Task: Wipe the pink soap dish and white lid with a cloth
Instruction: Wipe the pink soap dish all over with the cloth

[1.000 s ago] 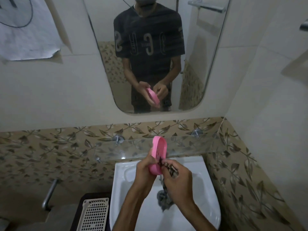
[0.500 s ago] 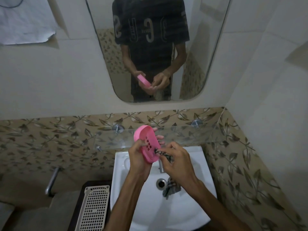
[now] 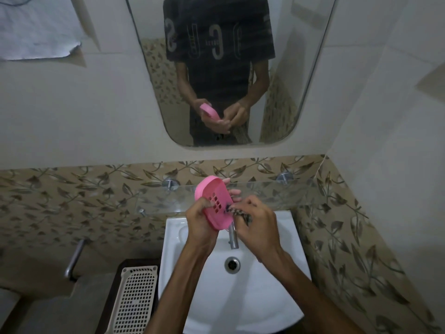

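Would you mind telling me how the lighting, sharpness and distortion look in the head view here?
Head view: dim, flat indoor light; wide-angle lens bows the mirror edges and walls; pink soap dish reads clearly, but the cloth pinched in the right hand is dark and indistinct; left hand slightly soft.

The pink soap dish [image 3: 215,205] is showing smooth, matt plastic pierced with small holes. The cloth [image 3: 240,214] is looking like patterned woven fabric. The sink [image 3: 284,278] is gleaming as glossy white ceramic, its tap [image 3: 233,238] as dull brushed metal. The shelf [image 3: 272,196] is appearing as clear glass, and the white basket [image 3: 134,300] as perforated plastic.
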Demonstrator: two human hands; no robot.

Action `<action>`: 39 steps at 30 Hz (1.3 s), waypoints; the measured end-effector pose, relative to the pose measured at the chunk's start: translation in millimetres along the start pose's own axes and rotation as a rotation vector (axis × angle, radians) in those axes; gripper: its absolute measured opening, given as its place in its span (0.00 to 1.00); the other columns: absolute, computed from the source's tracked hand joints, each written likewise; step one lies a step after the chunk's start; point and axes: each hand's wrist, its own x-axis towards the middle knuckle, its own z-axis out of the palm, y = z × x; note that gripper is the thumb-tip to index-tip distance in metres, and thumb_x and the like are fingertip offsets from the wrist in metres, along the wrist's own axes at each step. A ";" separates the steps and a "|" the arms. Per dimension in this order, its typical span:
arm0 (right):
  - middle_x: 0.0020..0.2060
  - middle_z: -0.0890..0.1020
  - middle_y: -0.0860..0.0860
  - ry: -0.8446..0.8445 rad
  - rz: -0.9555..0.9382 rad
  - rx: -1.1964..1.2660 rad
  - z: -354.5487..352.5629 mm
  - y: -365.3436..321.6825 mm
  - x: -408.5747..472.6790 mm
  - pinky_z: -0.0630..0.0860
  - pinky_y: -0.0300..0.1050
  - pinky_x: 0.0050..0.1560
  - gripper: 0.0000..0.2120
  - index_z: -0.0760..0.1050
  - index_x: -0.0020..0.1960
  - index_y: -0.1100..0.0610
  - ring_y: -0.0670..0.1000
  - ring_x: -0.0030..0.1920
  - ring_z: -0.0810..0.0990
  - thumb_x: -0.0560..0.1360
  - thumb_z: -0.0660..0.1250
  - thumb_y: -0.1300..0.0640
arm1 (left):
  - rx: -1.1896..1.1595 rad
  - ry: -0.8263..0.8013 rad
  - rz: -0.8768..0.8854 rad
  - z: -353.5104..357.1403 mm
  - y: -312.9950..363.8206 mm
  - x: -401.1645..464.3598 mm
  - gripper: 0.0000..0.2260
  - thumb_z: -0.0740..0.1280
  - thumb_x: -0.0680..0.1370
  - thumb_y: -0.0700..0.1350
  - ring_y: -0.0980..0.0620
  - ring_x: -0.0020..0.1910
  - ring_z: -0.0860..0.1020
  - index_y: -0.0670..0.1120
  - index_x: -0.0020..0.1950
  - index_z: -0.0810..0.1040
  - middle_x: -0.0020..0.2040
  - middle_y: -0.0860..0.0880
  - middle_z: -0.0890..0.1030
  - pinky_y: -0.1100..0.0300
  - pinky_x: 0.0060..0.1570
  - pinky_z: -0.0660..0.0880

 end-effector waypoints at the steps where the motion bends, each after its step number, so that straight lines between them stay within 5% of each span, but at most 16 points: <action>1: 0.45 0.81 0.48 -0.036 -0.015 -0.006 0.2 -1.4 -1.3 0.78 0.41 0.41 0.10 0.87 0.51 0.52 0.46 0.42 0.78 0.74 0.72 0.64 | 0.007 0.015 0.008 -0.8 0.0 0.2 0.32 0.56 0.69 0.41 0.36 0.55 0.80 0.33 0.71 0.74 0.58 0.30 0.80 0.46 0.57 0.78; 4: 0.46 0.81 0.46 -0.136 -0.080 -0.020 -0.4 -4.1 -5.8 0.77 0.37 0.43 0.10 0.86 0.51 0.51 0.43 0.43 0.77 0.74 0.72 0.63 | 0.027 0.038 0.009 -3.3 -0.8 -0.3 0.31 0.57 0.69 0.42 0.35 0.56 0.80 0.34 0.70 0.75 0.58 0.29 0.80 0.45 0.57 0.77; 13: 0.43 0.80 0.49 0.031 0.048 0.045 0.0 -0.3 -6.9 0.78 0.41 0.39 0.09 0.87 0.53 0.55 0.48 0.40 0.78 0.75 0.74 0.65 | 0.020 0.039 0.003 2.6 -3.0 3.7 0.29 0.58 0.73 0.44 0.33 0.59 0.77 0.34 0.72 0.74 0.62 0.28 0.78 0.42 0.61 0.74; 17: 0.44 0.80 0.48 0.006 -0.007 0.131 3.5 -8.8 -11.3 0.78 0.33 0.42 0.10 0.87 0.54 0.54 0.45 0.42 0.79 0.75 0.74 0.64 | 0.017 0.072 -0.010 2.1 -0.6 6.3 0.31 0.62 0.75 0.52 0.30 0.63 0.75 0.34 0.73 0.74 0.66 0.26 0.75 0.36 0.70 0.68; 26: 0.51 0.86 0.49 0.091 -0.072 0.118 2.2 -9.3 -6.6 0.84 0.44 0.48 0.14 0.87 0.55 0.55 0.48 0.49 0.84 0.73 0.74 0.68 | -0.006 0.070 -0.013 8.2 0.4 0.1 0.43 0.72 0.71 0.64 0.31 0.64 0.74 0.33 0.74 0.72 0.66 0.27 0.74 0.38 0.68 0.70; 31: 0.51 0.85 0.49 0.082 -0.136 0.051 3.0 -7.2 -7.5 0.84 0.46 0.46 0.15 0.86 0.55 0.55 0.49 0.48 0.83 0.72 0.72 0.68 | -0.039 0.071 -0.002 4.4 -0.6 -3.8 0.36 0.63 0.77 0.62 0.31 0.63 0.76 0.33 0.72 0.73 0.64 0.27 0.76 0.38 0.67 0.71; 39: 0.51 0.83 0.49 0.081 -0.134 -0.007 1.0 -3.1 -10.4 0.81 0.46 0.39 0.16 0.86 0.55 0.54 0.50 0.44 0.82 0.73 0.71 0.69 | -0.020 0.082 -0.015 0.8 -1.9 -5.8 0.33 0.63 0.77 0.61 0.32 0.60 0.77 0.34 0.70 0.76 0.62 0.28 0.78 0.41 0.65 0.74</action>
